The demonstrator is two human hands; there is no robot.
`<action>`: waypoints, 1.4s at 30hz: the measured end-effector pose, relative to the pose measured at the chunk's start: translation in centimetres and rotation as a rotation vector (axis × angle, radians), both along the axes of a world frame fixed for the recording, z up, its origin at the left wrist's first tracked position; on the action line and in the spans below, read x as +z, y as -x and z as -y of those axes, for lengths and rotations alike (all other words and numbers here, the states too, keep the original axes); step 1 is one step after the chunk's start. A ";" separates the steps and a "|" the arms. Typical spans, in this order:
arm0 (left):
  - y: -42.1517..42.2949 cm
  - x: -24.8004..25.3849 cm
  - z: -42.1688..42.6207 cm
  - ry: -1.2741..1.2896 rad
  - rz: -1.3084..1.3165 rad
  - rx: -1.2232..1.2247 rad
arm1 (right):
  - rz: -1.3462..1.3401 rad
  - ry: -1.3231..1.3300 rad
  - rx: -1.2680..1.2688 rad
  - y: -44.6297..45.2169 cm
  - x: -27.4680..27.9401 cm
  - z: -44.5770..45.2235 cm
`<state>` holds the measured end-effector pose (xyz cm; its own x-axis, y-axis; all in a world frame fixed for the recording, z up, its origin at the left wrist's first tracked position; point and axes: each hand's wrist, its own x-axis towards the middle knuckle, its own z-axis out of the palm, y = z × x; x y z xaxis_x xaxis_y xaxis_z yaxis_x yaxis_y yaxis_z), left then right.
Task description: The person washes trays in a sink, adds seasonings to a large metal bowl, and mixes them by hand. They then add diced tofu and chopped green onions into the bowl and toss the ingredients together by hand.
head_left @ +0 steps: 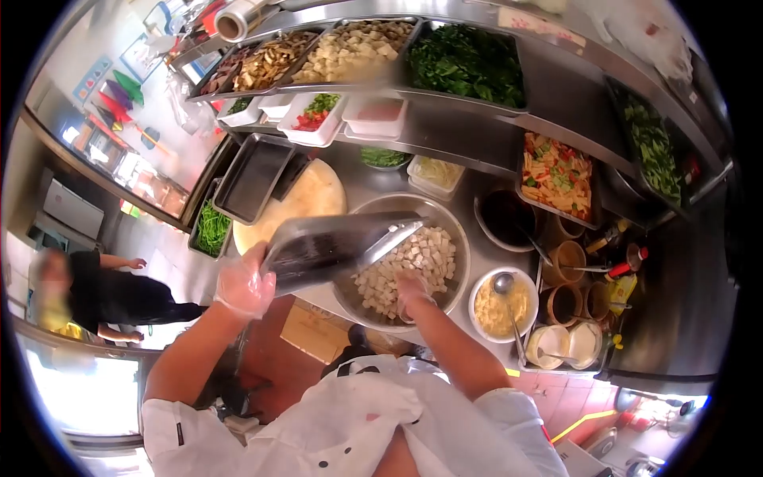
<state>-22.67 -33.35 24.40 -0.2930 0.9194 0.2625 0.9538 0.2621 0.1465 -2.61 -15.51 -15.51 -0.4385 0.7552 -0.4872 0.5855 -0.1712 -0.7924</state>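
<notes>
My left hand [245,285], in a clear plastic glove, grips the end of a dark metal tray [318,254]. The tray is tilted, and its far edge hangs over a large steel bowl [461,238]. Pale cubes [417,258] fill much of the bowl. My right hand [414,296], also gloved, reaches in at the bowl's near side and touches the cubes; its fingertips are partly hidden among them.
A round board [322,191] and an empty tray [253,176] lie behind the left hand. A white bowl of yellow food [502,306] with spoons stands at right, beside sauce containers [566,261]. Food trays [465,63] line the shelf. Another person [119,286] stands far left.
</notes>
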 end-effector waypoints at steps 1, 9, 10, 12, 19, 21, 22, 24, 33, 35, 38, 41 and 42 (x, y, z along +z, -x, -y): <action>0.3 -0.9 1.1 -0.031 0.008 -0.003 | 0.013 -0.076 0.047 -0.1 -1.5 0.0; 3.3 -3.9 5.2 -0.103 0.039 -0.062 | 0.168 -0.064 0.109 0.6 -1.0 0.3; 4.0 -4.0 5.2 -0.131 0.002 -0.100 | 0.244 -0.201 0.218 0.7 -3.2 -0.1; 5.1 -4.5 5.7 -0.170 -0.015 -0.173 | 0.277 -0.231 0.246 0.9 -2.2 -0.3; 9.6 -6.1 6.0 -0.213 0.003 -0.352 | 0.374 -0.056 0.146 1.0 3.4 1.4; 10.9 -7.4 6.3 -0.323 0.045 -0.323 | 0.446 -0.103 0.168 1.1 6.4 2.4; 11.7 -8.5 6.4 -0.372 0.093 -0.242 | 0.508 -0.163 0.214 1.2 8.0 2.8; 13.7 -11.4 6.8 -0.422 0.267 -0.045 | 0.355 -0.018 -0.119 1.6 12.1 4.5; 15.5 -27.4 14.6 -0.531 1.254 0.833 | 0.160 0.001 -0.054 3.5 11.1 4.6; 12.6 -29.0 16.8 -0.583 1.359 0.950 | -0.115 0.261 -0.180 4.5 13.1 4.9; 7.9 -30.1 20.1 -0.676 1.511 1.052 | -0.240 0.405 -0.172 4.2 7.5 1.9; 2.1 -28.9 21.8 -0.865 1.626 1.167 | -0.247 0.401 -0.214 2.3 7.5 -0.7; -0.3 -27.3 22.0 -0.940 1.645 1.220 | -0.271 0.407 -0.227 1.5 8.1 -1.6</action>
<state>-22.36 -55.35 -2.91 -0.7934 -0.0128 -0.6086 -0.6000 -0.1524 0.7853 -4.08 -13.90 -7.43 -0.4366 0.6196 -0.6522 0.2818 -0.5943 -0.7533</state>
